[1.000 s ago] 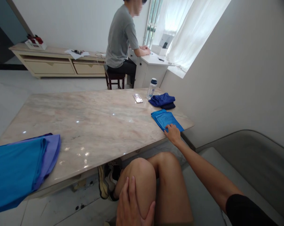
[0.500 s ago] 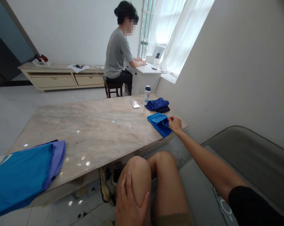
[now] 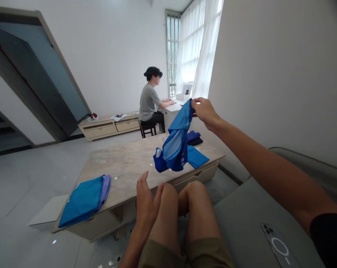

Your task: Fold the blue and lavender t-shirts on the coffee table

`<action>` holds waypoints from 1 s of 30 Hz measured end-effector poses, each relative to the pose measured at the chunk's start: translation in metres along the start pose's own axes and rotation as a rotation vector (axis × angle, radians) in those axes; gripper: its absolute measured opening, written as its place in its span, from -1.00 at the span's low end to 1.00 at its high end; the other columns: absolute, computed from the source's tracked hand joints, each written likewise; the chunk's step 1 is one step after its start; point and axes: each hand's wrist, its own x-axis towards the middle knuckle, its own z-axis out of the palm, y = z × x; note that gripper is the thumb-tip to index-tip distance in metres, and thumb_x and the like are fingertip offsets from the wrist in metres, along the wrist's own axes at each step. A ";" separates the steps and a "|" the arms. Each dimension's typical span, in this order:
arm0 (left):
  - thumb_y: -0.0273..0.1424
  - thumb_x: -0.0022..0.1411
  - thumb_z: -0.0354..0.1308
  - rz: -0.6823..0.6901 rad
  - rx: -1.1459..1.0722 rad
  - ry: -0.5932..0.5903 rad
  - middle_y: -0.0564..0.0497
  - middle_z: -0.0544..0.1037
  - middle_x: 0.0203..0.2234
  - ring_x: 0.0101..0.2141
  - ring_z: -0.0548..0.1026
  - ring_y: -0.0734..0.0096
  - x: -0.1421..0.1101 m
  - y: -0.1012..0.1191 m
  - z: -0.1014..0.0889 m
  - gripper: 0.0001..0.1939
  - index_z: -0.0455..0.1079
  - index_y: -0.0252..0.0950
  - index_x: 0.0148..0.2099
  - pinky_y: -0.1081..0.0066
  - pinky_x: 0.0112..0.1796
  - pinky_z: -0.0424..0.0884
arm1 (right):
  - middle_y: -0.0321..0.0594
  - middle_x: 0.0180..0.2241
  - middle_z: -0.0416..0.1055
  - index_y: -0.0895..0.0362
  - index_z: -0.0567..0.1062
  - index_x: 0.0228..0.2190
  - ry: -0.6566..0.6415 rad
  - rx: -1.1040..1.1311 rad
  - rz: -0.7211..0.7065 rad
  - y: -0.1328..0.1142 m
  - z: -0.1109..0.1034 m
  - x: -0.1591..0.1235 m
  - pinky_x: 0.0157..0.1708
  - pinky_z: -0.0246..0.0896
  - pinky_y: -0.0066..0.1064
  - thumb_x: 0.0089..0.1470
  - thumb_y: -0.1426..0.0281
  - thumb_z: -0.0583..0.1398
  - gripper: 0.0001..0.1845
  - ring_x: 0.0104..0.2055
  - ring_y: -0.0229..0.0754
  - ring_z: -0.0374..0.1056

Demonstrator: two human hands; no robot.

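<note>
My right hand [image 3: 203, 110] is raised above the marble table [image 3: 129, 163] and pinches the top of a bright blue garment [image 3: 175, 143], which hangs down unfolded in the air. My left hand [image 3: 146, 204] is lifted off my knee with its fingers stretched upward, holding nothing, below and left of the hanging cloth. A folded light blue cloth [image 3: 198, 156] lies on the table's right end, with a dark blue folded pile [image 3: 194, 137] behind it.
A stack of blue and purple cloth [image 3: 86, 199] overhangs the table's near left corner. A phone [image 3: 278, 245] lies on the grey sofa [image 3: 257, 208] beside my right leg. Another person sits at a white desk by the window. A low drawer cabinet [image 3: 109, 126] lines the far wall.
My right hand has lifted a blue garment from the table's right end high into the air. My left hand has come off my knee and opened. The view has tilted up and back.
</note>
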 end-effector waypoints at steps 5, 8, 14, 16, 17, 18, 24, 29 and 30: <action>-0.07 0.35 0.40 0.229 -0.190 0.119 -0.31 0.43 0.36 0.35 0.43 -0.04 0.088 0.093 -0.042 -0.17 0.20 -0.26 0.49 -0.07 0.32 0.39 | -0.22 -0.22 0.52 0.28 0.50 -0.07 -0.196 0.076 -0.052 -0.081 0.039 -0.036 -0.05 0.59 0.07 0.48 0.13 0.27 -0.60 -0.14 -0.13 0.57; -0.20 0.29 0.40 0.295 -0.369 0.030 -0.16 0.67 0.06 0.09 0.63 0.11 0.121 0.130 -0.056 -0.44 0.45 -0.29 0.26 0.15 0.12 0.55 | -0.20 -0.22 0.51 0.26 0.50 -0.06 -0.273 0.049 -0.067 -0.118 0.060 -0.064 -0.02 0.57 -0.05 0.50 0.13 0.24 -0.62 -0.11 -0.11 0.55; -0.38 0.17 0.20 0.300 -0.370 0.065 0.05 0.70 -0.40 -0.25 0.65 0.24 0.158 0.156 -0.109 -0.82 0.60 -0.30 -0.23 0.39 -0.23 0.55 | -0.19 -0.19 0.52 0.07 0.49 -0.07 -0.239 -0.012 -0.144 -0.158 0.074 -0.096 -0.01 0.46 -0.20 0.34 -0.06 0.34 -0.53 -0.02 -0.02 0.45; -0.43 0.16 0.19 0.325 -0.273 0.108 0.06 0.69 -0.42 -0.27 0.63 0.26 0.169 0.157 -0.131 -0.81 0.62 -0.32 -0.22 0.41 -0.24 0.53 | -0.20 -0.19 0.52 0.07 0.53 -0.08 -0.347 -0.101 -0.225 -0.158 0.075 -0.103 -0.01 0.43 -0.17 0.16 -0.03 0.49 -0.47 -0.02 0.01 0.44; -0.45 0.17 0.18 0.343 -0.226 0.128 0.06 0.69 -0.42 -0.27 0.63 0.28 0.175 0.155 -0.141 -0.81 0.62 -0.33 -0.22 0.42 -0.24 0.52 | -0.20 -0.21 0.52 0.07 0.57 -0.12 -0.416 -0.179 -0.264 -0.156 0.075 -0.106 -0.02 0.42 -0.17 0.07 0.05 0.54 -0.49 -0.04 0.02 0.44; -0.47 0.19 0.18 0.358 -0.183 0.151 0.06 0.69 -0.41 -0.27 0.62 0.30 0.181 0.153 -0.152 -0.81 0.63 -0.33 -0.22 0.42 -0.22 0.52 | -0.20 -0.25 0.52 0.08 0.60 -0.18 -0.471 -0.274 -0.294 -0.151 0.076 -0.108 -0.04 0.40 -0.17 0.03 0.14 0.55 -0.57 -0.07 0.02 0.44; -0.58 0.30 0.21 0.279 0.000 0.302 0.09 0.70 -0.31 -0.25 0.51 0.42 0.223 0.106 -0.205 -0.79 0.64 -0.44 -0.07 0.37 -0.03 0.52 | -0.13 -0.36 0.55 0.11 0.70 -0.35 -0.360 -0.714 -0.184 -0.086 0.077 -0.097 -0.17 0.29 -0.26 0.16 0.32 0.30 -0.83 -0.17 0.02 0.48; -0.65 0.30 0.19 0.185 0.132 0.280 0.05 0.71 -0.22 -0.23 0.52 0.43 0.239 0.037 -0.228 -0.68 0.59 -0.61 0.06 0.25 0.07 0.55 | -0.13 -0.42 0.53 0.16 0.68 -0.36 -0.300 -0.716 -0.163 -0.015 0.082 -0.070 -0.18 0.31 -0.24 0.27 0.22 0.25 -0.69 -0.25 0.00 0.44; -0.67 0.29 0.17 0.165 0.154 0.280 0.03 0.72 -0.21 -0.23 0.53 0.43 0.242 0.025 -0.230 -0.66 0.59 -0.64 0.07 0.23 0.06 0.56 | -0.14 -0.44 0.52 0.17 0.66 -0.37 -0.308 -0.701 -0.159 -0.005 0.086 -0.063 -0.16 0.32 -0.23 0.29 0.22 0.24 -0.68 -0.27 -0.01 0.42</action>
